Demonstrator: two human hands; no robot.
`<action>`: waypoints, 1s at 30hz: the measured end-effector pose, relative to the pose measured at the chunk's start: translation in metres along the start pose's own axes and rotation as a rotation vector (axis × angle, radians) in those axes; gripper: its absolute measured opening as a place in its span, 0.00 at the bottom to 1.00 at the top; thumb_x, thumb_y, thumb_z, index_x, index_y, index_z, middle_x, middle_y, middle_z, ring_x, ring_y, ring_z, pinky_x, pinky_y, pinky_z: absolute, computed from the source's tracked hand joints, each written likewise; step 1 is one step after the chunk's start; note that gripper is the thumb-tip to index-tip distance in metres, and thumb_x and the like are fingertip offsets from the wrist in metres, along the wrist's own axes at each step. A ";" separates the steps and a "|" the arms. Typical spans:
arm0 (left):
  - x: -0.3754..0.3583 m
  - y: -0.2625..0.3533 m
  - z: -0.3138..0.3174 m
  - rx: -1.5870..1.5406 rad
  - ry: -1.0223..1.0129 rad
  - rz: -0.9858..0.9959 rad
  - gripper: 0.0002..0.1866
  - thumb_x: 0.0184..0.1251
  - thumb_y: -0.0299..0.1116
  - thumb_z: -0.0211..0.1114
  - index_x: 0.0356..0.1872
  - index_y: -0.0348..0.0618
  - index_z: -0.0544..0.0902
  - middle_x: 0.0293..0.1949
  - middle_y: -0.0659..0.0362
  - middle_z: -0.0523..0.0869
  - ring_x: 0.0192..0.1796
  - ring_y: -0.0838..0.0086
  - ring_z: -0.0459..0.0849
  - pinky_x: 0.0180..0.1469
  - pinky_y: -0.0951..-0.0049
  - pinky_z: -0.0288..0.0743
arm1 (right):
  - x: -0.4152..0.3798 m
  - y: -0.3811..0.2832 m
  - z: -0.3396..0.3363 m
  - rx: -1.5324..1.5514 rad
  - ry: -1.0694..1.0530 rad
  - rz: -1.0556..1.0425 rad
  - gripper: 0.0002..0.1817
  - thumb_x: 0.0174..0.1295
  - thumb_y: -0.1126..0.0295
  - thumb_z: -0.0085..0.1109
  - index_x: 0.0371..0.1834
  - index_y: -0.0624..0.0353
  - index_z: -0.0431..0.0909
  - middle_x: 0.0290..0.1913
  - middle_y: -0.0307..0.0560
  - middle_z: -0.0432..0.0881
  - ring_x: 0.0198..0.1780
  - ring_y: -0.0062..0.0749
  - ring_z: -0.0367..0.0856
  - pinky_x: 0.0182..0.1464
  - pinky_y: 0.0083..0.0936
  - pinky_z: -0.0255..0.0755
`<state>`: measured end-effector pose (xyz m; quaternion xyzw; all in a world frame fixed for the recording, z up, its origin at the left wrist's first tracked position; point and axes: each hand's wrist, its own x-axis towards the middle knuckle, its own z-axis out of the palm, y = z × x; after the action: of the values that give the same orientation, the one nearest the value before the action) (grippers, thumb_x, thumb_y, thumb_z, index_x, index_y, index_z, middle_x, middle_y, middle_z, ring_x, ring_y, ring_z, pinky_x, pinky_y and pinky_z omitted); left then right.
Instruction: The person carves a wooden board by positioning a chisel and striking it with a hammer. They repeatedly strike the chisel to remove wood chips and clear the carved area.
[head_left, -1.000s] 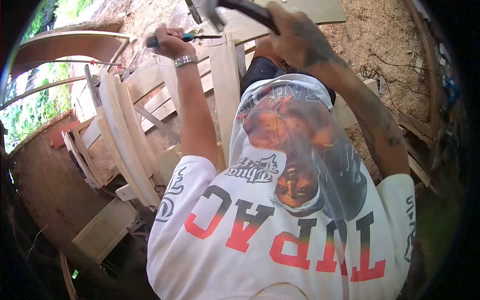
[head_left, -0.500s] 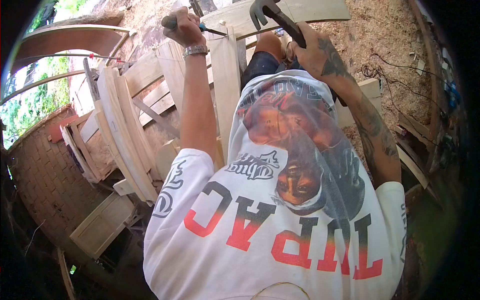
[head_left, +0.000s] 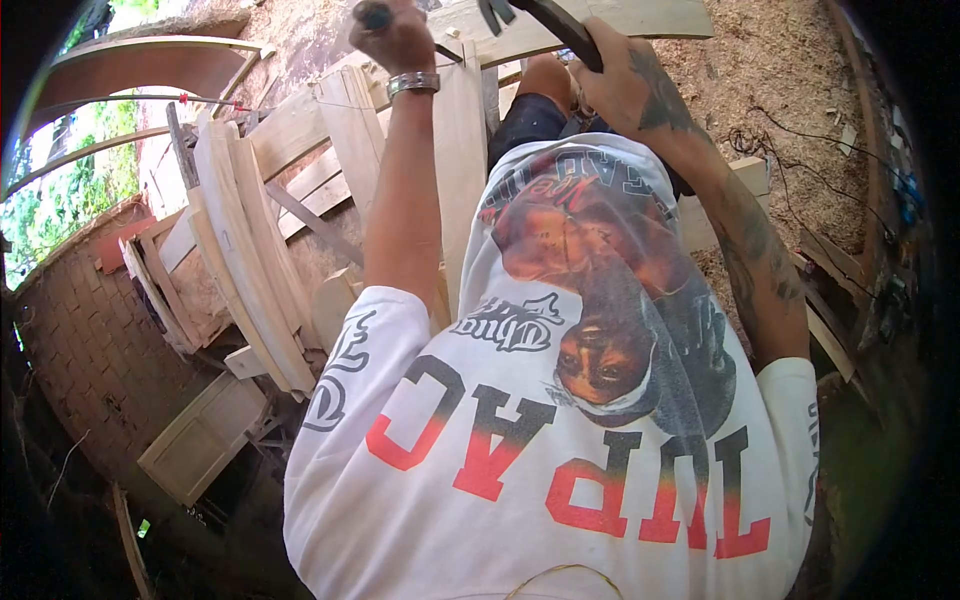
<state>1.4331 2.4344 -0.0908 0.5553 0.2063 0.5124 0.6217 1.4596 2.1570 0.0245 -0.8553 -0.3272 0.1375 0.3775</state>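
At the top of the head view, my left hand [head_left: 398, 38] is closed round the dark handle of a tool [head_left: 372, 14]; its thin dark shaft points right over a pale wooden board. My right hand [head_left: 612, 85] grips the dark handle of a claw hammer [head_left: 560, 30], whose head reaches the top edge of the view. A pale curved plank [head_left: 655, 20] lies crosswise beneath the hammer. An upright board [head_left: 462, 150] meets it between my two arms.
Several long pale boards [head_left: 240, 240] stand at the left, near a brick wall [head_left: 85, 350]. A panelled wooden piece [head_left: 205, 440] lies lower left. Wood shavings [head_left: 790, 60] cover the ground at the right, with dark cables [head_left: 800, 190] across them.
My left hand has moved up and slightly right with its tool. My right hand and the hammer have shifted up and left, so the hammer's head is now partly cut off.
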 end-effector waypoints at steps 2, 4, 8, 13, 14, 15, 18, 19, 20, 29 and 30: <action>-0.010 0.007 0.004 0.226 -0.092 -0.021 0.15 0.72 0.26 0.65 0.23 0.48 0.74 0.19 0.68 0.75 0.20 0.83 0.72 0.22 0.78 0.65 | 0.012 -0.011 0.002 0.080 0.104 -0.181 0.17 0.66 0.67 0.60 0.54 0.63 0.74 0.34 0.71 0.83 0.41 0.68 0.84 0.42 0.51 0.75; -0.010 -0.007 0.005 0.232 -0.075 0.101 0.13 0.70 0.29 0.68 0.25 0.45 0.76 0.20 0.65 0.78 0.20 0.81 0.74 0.22 0.75 0.66 | 0.027 -0.055 -0.024 0.147 0.100 -0.180 0.11 0.65 0.71 0.57 0.45 0.69 0.75 0.30 0.73 0.83 0.37 0.69 0.85 0.40 0.53 0.77; 0.003 -0.046 -0.021 0.592 -0.129 0.471 0.18 0.62 0.42 0.75 0.20 0.45 0.78 0.20 0.66 0.81 0.27 0.76 0.77 0.37 0.67 0.70 | 0.058 -0.113 -0.060 0.267 0.259 -0.379 0.07 0.66 0.75 0.54 0.38 0.70 0.73 0.25 0.69 0.80 0.29 0.65 0.85 0.30 0.48 0.75; 0.006 -0.051 -0.026 0.963 -0.290 0.622 0.16 0.62 0.42 0.70 0.26 0.41 0.79 0.23 0.64 0.83 0.31 0.72 0.79 0.48 0.64 0.72 | 0.052 -0.048 -0.010 -0.371 0.185 -0.501 0.12 0.62 0.75 0.63 0.45 0.71 0.75 0.27 0.62 0.83 0.31 0.59 0.87 0.32 0.45 0.82; 0.006 -0.039 -0.009 0.805 -0.223 0.711 0.12 0.62 0.36 0.68 0.23 0.42 0.79 0.21 0.63 0.82 0.27 0.73 0.79 0.39 0.68 0.72 | 0.052 -0.027 0.007 -0.280 -0.044 -0.293 0.13 0.61 0.74 0.63 0.46 0.71 0.76 0.33 0.63 0.87 0.37 0.61 0.88 0.37 0.45 0.84; -0.003 -0.020 0.014 0.633 -0.186 0.784 0.10 0.61 0.29 0.66 0.21 0.43 0.78 0.19 0.61 0.80 0.23 0.74 0.80 0.31 0.72 0.72 | 0.045 -0.029 -0.002 -0.211 -0.141 -0.240 0.10 0.64 0.73 0.59 0.43 0.71 0.77 0.34 0.68 0.86 0.38 0.64 0.88 0.37 0.47 0.83; 0.004 -0.010 -0.002 0.074 -0.049 0.060 0.10 0.61 0.22 0.63 0.20 0.44 0.77 0.17 0.60 0.80 0.20 0.76 0.79 0.22 0.75 0.71 | 0.017 -0.029 -0.025 -0.136 -0.094 -0.055 0.13 0.65 0.71 0.59 0.48 0.67 0.75 0.34 0.69 0.84 0.39 0.66 0.86 0.39 0.50 0.79; 0.014 0.017 0.000 -0.001 0.022 -0.074 0.13 0.62 0.22 0.64 0.19 0.45 0.74 0.16 0.61 0.79 0.17 0.77 0.77 0.20 0.74 0.69 | 0.008 -0.028 -0.029 -0.107 -0.083 -0.005 0.14 0.65 0.70 0.59 0.49 0.66 0.74 0.34 0.70 0.84 0.40 0.66 0.85 0.40 0.50 0.78; 0.018 0.043 -0.006 -0.067 0.090 -0.215 0.15 0.62 0.21 0.64 0.19 0.47 0.71 0.14 0.61 0.77 0.15 0.77 0.74 0.17 0.74 0.68 | -0.003 -0.026 -0.032 -0.070 -0.078 0.053 0.14 0.66 0.69 0.60 0.51 0.65 0.73 0.34 0.70 0.83 0.40 0.67 0.85 0.40 0.51 0.76; 0.005 0.034 -0.003 -0.043 -0.027 -0.151 0.19 0.66 0.23 0.65 0.16 0.47 0.67 0.11 0.62 0.71 0.12 0.78 0.67 0.16 0.74 0.61 | -0.027 0.043 0.003 -0.070 0.069 -0.032 0.13 0.67 0.69 0.59 0.50 0.63 0.73 0.32 0.68 0.82 0.38 0.67 0.84 0.39 0.51 0.75; 0.004 0.033 -0.001 -0.047 -0.029 -0.146 0.20 0.66 0.24 0.65 0.16 0.47 0.67 0.11 0.62 0.71 0.12 0.78 0.66 0.16 0.74 0.61 | -0.028 0.042 0.004 -0.049 0.052 -0.018 0.13 0.67 0.69 0.60 0.50 0.63 0.74 0.32 0.68 0.82 0.39 0.67 0.84 0.39 0.51 0.75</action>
<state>1.4199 2.4334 -0.0600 0.5313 0.2254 0.4623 0.6732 1.4554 2.1194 -0.0094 -0.8647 -0.3281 0.1036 0.3660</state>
